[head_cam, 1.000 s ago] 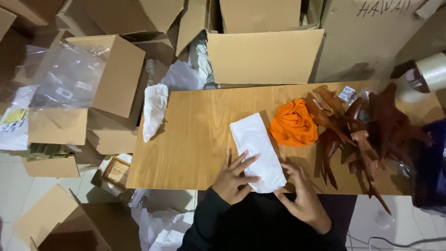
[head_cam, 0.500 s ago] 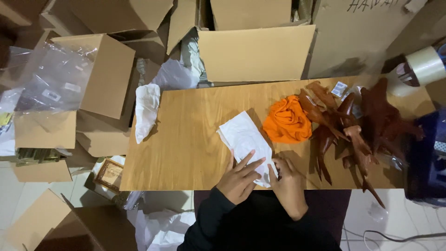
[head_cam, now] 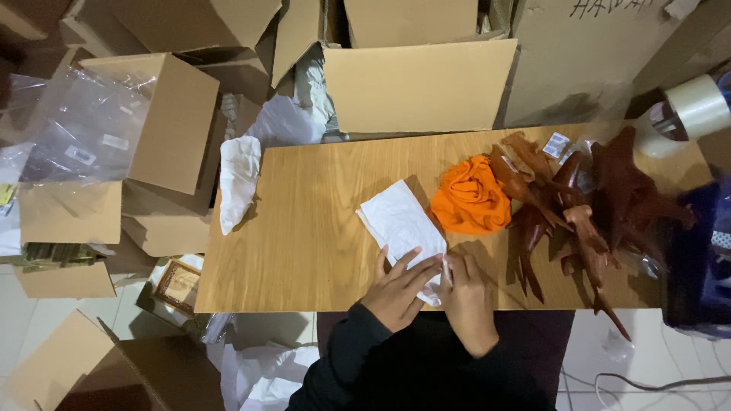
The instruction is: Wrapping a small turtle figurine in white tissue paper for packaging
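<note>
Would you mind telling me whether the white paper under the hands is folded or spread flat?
Folded: the white paper shows doubled edges at its upper left corner, and both hands press its near end.
</note>
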